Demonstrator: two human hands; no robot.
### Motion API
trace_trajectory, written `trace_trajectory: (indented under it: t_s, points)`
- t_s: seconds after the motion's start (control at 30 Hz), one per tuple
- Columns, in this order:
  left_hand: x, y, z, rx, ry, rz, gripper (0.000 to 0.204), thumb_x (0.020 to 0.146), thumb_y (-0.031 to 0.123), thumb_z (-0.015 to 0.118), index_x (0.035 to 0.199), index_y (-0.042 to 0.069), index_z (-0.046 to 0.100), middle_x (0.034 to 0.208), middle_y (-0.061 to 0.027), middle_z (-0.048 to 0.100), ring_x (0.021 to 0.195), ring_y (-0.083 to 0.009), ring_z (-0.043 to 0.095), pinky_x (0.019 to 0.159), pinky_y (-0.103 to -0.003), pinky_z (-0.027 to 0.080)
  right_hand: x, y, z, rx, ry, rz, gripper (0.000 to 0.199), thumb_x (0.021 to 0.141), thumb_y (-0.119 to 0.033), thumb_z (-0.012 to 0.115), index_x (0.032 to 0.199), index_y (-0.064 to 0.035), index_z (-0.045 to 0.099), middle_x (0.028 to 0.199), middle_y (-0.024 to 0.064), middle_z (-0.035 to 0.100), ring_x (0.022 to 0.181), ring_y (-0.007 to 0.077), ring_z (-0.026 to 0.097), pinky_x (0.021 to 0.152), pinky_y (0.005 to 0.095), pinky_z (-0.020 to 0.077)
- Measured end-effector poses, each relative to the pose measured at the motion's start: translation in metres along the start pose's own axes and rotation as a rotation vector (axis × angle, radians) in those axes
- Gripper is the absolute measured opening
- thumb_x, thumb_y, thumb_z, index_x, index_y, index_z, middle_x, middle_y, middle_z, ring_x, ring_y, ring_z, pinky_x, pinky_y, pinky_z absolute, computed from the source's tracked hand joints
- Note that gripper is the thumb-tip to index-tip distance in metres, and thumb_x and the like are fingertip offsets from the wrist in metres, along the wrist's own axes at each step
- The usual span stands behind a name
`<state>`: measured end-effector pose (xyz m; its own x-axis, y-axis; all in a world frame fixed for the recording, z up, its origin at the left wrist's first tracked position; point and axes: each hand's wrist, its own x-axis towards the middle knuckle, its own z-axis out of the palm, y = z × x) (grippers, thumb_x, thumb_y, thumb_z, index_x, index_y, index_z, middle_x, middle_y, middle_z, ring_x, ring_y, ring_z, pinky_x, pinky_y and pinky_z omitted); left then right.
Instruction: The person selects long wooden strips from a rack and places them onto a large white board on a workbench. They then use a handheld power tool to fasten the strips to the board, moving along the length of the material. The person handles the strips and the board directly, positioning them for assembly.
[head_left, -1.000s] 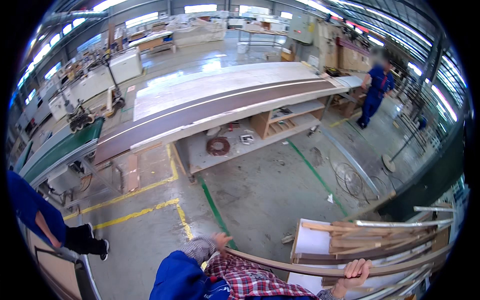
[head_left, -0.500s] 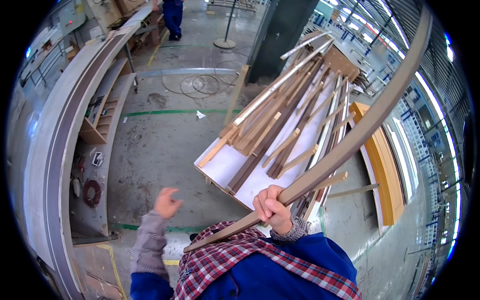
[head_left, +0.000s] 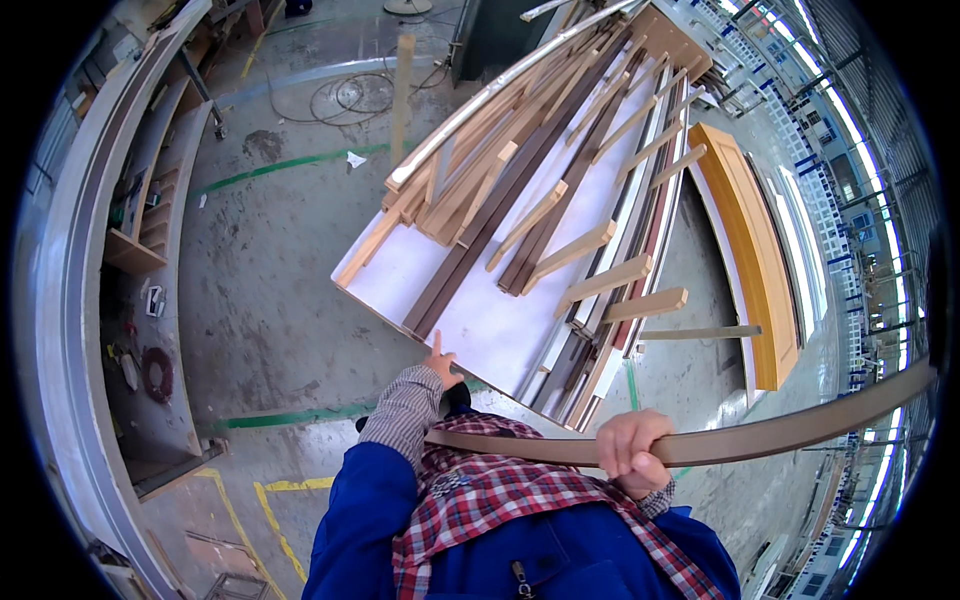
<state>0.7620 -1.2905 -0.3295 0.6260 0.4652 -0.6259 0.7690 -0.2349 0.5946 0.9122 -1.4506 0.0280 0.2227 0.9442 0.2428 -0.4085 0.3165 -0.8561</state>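
Brown strip (head_left: 790,436) swung from steep diagonal to low across apron (head_left: 470,505), jutting right. Hands apart: right hand (head_left: 633,452) clamped round it, left hand (head_left: 443,366) empty by bench (head_left: 480,345) edge, contact unclear. Probably light, fairly stiff; mid-length grip likely balanced best.

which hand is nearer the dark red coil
Left: the left hand is right of the dark red coil, by the white board; the right hand is farther right, gripping the long brown strip.

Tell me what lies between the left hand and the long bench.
In the head view, grey floor lies between the left hand, near the white board, and the bench, with a green line on it.
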Motion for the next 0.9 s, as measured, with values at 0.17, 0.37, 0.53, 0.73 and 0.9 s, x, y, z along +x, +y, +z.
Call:
trace_trajectory:
  t_s: [0.17,0.37,0.53,0.73,0.9]
  points:
    - [0.015,0.013,0.010,0.068,0.206,-0.199,0.063,0.076,0.037,0.061,0.130,0.012,0.039,0.143,-0.0152,-0.018,0.118,-0.0313,0.041,0.095,-0.040,0.039,-0.006,-0.025,-0.036,0.002,0.089,-0.022,0.029,0.071,-0.009,0.060,0.052,-0.0069,0.039,0.045,0.0024,0.041,0.038,0.0152,0.044,0.037,0.0248,0.0367]
    - [0.025,0.010,0.006,0.022,0.197,-0.243,0.059,0.077,0.038,0.058,0.125,0.006,0.045,0.143,-0.0176,-0.012,0.118,-0.0332,0.042,0.097,-0.037,0.037,-0.003,-0.033,-0.065,-0.001,-0.017,-0.003,0.028,0.072,-0.010,0.060,0.053,-0.0069,0.039,0.047,0.0028,0.044,0.039,0.0153,0.045,0.038,0.0250,0.0358]
    - [0.025,0.022,-0.002,0.027,0.136,-0.293,0.055,0.078,0.038,0.055,0.121,0.005,0.049,0.141,-0.0266,0.001,0.117,-0.0355,0.041,0.102,-0.039,0.030,0.006,-0.040,-0.074,-0.029,-0.076,0.069,0.026,0.072,-0.009,0.059,0.053,-0.0060,0.041,0.046,0.0031,0.045,0.038,0.0155,0.045,0.037,0.0243,0.0369]
    - [0.017,-0.027,0.032,-0.169,0.706,-0.166,0.049,0.075,0.041,0.060,0.110,0.008,0.057,0.129,-0.0295,0.028,0.118,-0.0401,0.036,0.101,-0.041,0.031,0.022,-0.021,-0.063,0.102,-0.309,0.219,0.028,0.078,-0.009,0.058,0.057,-0.0054,0.039,0.052,0.0027,0.042,0.044,0.0137,0.042,0.044,0.0245,0.0386]
    - [-0.090,-0.018,-0.062,-0.322,0.941,-0.425,0.038,0.073,0.035,0.064,0.100,0.009,0.061,0.118,-0.0264,0.046,0.113,-0.0379,0.042,0.096,-0.041,0.036,0.037,-0.002,-0.050,0.110,-0.442,0.145,0.027,0.076,-0.011,0.061,0.057,-0.0054,0.042,0.048,0.0047,0.045,0.042,0.0161,0.046,0.040,0.0267,0.0371]
